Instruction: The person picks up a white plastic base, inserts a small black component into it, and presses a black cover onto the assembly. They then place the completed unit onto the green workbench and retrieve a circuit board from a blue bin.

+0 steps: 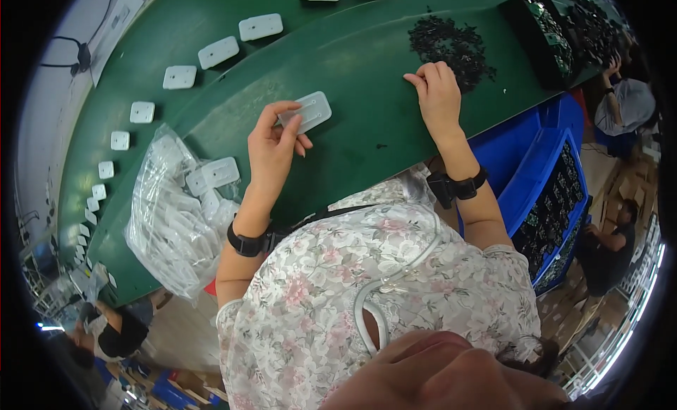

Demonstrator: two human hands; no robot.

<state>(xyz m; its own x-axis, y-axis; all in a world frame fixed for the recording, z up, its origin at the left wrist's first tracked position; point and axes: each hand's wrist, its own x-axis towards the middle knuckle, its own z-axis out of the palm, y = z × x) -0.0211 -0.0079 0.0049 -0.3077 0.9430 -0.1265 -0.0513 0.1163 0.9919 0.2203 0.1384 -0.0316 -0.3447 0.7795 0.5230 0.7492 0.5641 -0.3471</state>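
The left hand [273, 133] pinched 1 pale, rounded-rectangular plastic piece [316, 112] over the green worktop [360, 68], long axis slanting up and right, while the right hand [436, 92], its grip indiscernible, was the nearer to the loose heap of small black parts [446, 41], at its near edge.

The left hand [273, 138] holds a white plastic plate [317, 113] between its fingers [290, 130], above the green tabletop [352, 64]. The right hand [441, 103], fingers bent, is at the near edge of a pile of small black parts [451, 43]; whether it holds one is unclear. Similar white pieces [218, 52] form a curved row along the far side. A clear plastic bag [166, 233] of white pieces lies left, and a blue bin [508, 152] stands right.
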